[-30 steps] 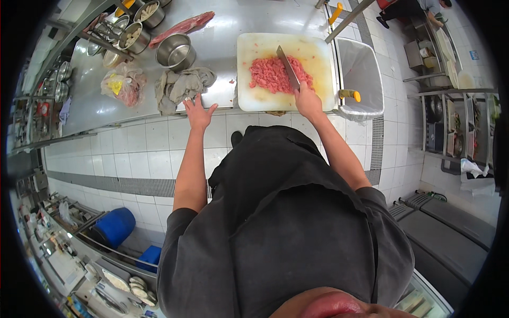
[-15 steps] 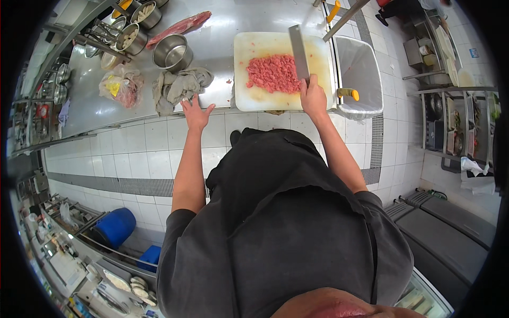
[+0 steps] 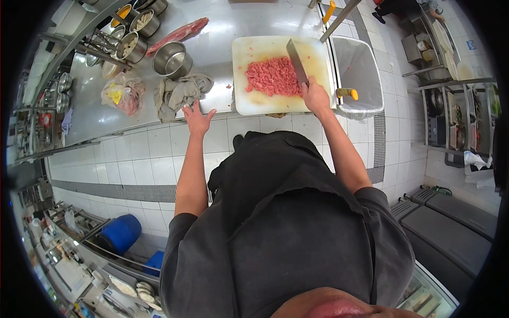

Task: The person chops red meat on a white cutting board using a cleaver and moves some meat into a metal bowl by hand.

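Observation:
A cleaver [image 3: 297, 60] is gripped in my right hand [image 3: 316, 95], its broad blade pointing away from me at the right side of a heap of minced red meat [image 3: 273, 77]. The meat lies spread on a thick white cutting board [image 3: 249, 104] with yellowish stains. My left hand [image 3: 198, 117] rests at the table's front edge, fingers spread and holding nothing. Just beyond its fingertips lies a crumpled grey cloth [image 3: 183, 93]. Whether the blade touches the board I cannot tell.
Behind the cloth stands an empty steel pot [image 3: 172, 60], near a long raw meat strip [image 3: 178, 36]. A plastic bag [image 3: 123, 94] with meat sits at left. Right of the board is a lined bin [image 3: 358, 74]. Several filled pots crowd the far left. A person [image 3: 395, 9] stands far right.
The cleaver's blade has come down closer to the meat, its tip now lower and nearer me. My left hand stays spread by the cloth. The whole view has shifted slightly.

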The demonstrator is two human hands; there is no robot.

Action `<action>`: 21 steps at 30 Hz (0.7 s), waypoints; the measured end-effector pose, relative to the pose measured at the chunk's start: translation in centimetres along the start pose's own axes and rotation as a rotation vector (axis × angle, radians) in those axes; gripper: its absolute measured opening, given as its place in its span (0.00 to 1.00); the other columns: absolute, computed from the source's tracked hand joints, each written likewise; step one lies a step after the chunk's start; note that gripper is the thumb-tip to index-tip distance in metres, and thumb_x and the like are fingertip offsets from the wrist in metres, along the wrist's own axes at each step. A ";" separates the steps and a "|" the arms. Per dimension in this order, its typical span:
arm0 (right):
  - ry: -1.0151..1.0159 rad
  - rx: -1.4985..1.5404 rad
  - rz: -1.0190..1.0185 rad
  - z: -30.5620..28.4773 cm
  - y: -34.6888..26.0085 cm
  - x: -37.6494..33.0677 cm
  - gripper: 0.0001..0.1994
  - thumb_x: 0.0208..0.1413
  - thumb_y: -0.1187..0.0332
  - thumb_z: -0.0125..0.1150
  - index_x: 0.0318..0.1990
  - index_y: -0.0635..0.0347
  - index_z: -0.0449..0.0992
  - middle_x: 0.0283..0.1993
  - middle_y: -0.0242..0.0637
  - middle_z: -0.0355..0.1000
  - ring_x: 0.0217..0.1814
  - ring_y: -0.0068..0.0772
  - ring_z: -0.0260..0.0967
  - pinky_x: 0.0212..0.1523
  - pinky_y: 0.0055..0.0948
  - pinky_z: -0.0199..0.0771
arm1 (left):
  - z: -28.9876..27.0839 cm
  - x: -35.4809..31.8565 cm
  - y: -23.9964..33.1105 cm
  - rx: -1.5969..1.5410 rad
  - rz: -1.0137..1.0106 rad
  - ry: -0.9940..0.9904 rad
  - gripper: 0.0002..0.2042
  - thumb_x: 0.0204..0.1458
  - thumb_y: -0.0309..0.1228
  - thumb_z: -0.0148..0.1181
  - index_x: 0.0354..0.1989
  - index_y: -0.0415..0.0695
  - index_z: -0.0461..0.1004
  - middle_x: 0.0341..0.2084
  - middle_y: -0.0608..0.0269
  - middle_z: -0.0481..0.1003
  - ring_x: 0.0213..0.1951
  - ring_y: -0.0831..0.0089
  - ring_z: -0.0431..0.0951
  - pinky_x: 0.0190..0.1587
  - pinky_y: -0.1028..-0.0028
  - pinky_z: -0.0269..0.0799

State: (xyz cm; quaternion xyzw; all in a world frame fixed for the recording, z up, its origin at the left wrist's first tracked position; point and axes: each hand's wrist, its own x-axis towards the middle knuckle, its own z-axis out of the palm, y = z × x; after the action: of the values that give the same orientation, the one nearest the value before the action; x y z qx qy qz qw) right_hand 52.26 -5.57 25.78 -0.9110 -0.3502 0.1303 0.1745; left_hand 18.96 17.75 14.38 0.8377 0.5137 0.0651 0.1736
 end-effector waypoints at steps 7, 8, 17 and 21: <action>0.046 0.068 0.046 2.1 1.6 -0.4 0.14 0.61 0.61 0.48 0.44 0.63 0.63 0.32 0.59 0.74 0.36 0.63 0.72 0.38 0.57 0.69 | -0.2 0.2 0.4 -0.019 0.002 -0.016 0.46 0.42 0.59 0.64 0.66 0.45 0.55 0.59 0.31 0.53 0.66 0.34 0.42 0.67 0.50 0.43; 0.017 0.057 0.014 1.2 1.3 -0.2 0.14 0.61 0.61 0.48 0.45 0.63 0.63 0.32 0.59 0.74 0.37 0.63 0.72 0.38 0.56 0.69 | -0.2 0.0 0.1 -0.013 -0.013 -0.028 0.46 0.42 0.59 0.64 0.66 0.45 0.55 0.59 0.31 0.53 0.66 0.34 0.42 0.67 0.50 0.43; -0.002 -0.019 0.047 0.5 1.7 -2.4 0.13 0.60 0.61 0.49 0.43 0.63 0.64 0.32 0.57 0.74 0.36 0.62 0.73 0.36 0.54 0.70 | -0.5 0.2 0.2 -0.009 -0.031 -0.058 0.46 0.42 0.59 0.64 0.66 0.45 0.55 0.60 0.32 0.52 0.67 0.35 0.41 0.67 0.50 0.43; 0.046 0.110 0.017 -2.3 0.6 -3.2 0.13 0.60 0.61 0.50 0.42 0.62 0.63 0.32 0.58 0.74 0.36 0.63 0.72 0.37 0.54 0.70 | 0.0 0.2 0.0 0.006 -0.016 -0.028 0.46 0.42 0.59 0.64 0.66 0.45 0.55 0.60 0.31 0.52 0.66 0.34 0.42 0.67 0.50 0.43</action>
State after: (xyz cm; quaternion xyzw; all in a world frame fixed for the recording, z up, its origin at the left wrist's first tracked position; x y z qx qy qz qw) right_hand 51.14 -8.64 28.00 -0.9057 -0.3305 0.1300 0.2313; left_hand 19.07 17.92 14.36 0.8349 0.5180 0.0503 0.1790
